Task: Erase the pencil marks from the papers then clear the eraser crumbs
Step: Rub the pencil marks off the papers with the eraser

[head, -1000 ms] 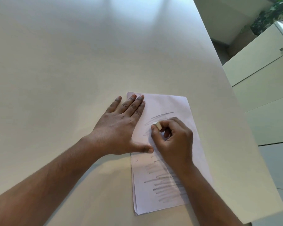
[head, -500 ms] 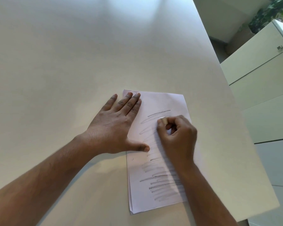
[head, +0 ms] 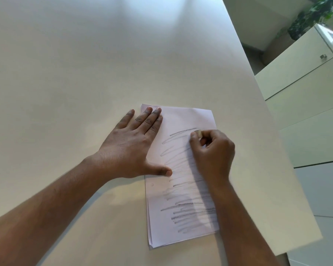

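Right hand (head: pixel 213 152) rubs eraser (head: pixel 198 133) on papers (head: pixel 183 120).

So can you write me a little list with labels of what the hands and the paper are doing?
left hand: flat, pressing the papers down at their left edge
right hand: pinches the eraser
eraser: at the right end of the top pencil mark
pencil marks: many grey strokes not yet erased
table: white, papers lie near its right edge
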{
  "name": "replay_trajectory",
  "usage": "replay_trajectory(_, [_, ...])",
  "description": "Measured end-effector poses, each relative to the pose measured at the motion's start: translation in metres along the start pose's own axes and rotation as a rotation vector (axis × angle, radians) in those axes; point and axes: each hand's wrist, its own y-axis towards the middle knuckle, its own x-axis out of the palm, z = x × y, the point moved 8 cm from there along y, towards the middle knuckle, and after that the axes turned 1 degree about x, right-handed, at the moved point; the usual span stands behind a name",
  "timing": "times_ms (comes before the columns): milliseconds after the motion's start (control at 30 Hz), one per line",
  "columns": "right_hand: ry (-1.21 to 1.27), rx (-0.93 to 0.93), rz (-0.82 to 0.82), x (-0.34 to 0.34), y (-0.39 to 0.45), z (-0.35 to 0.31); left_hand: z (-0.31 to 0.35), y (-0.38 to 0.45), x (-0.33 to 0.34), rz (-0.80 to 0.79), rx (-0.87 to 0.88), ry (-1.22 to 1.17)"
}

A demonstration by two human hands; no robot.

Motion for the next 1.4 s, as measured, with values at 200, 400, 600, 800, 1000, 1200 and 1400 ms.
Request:
replay_trajectory(200, [-0.033, -0.002, 0.011, -0.003, 0.005, 0.003, 0.001, 0.0, -0.002, -0.009, -0.004, -0.003])
replay_trajectory(400, [-0.039, -0.12, -0.082, 0.007, -0.009, -0.016, 0.001, 0.001, -0.001, -0.014, -0.004, -0.001])
replay_trajectory(600, [-0.03, -0.122, -0.078, 0.004, -0.009, -0.017, 0.0, 0.0, -0.001, -0.01, -0.002, -0.005])
replay_trajectory(800, [-0.06, -0.049, -0.035, 0.0, 0.001, -0.002, 0.0, 0.0, 0.0, -0.009, -0.001, -0.004])
replay_trajectory(1000, [-0.102, -0.001, -0.008, -0.005, 0.013, 0.012, 0.001, 0.0, 0.0, -0.003, -0.005, -0.013])
replay_trajectory(1200, [-0.086, -0.096, -0.098, 0.003, 0.005, -0.005, 0.001, 0.001, 0.0, 0.004, -0.005, -0.007])
replay_trajectory(1400, [-0.026, -0.148, -0.164, 0.014, -0.008, -0.025, 0.001, 0.001, 0.0, -0.004, -0.008, -0.003])
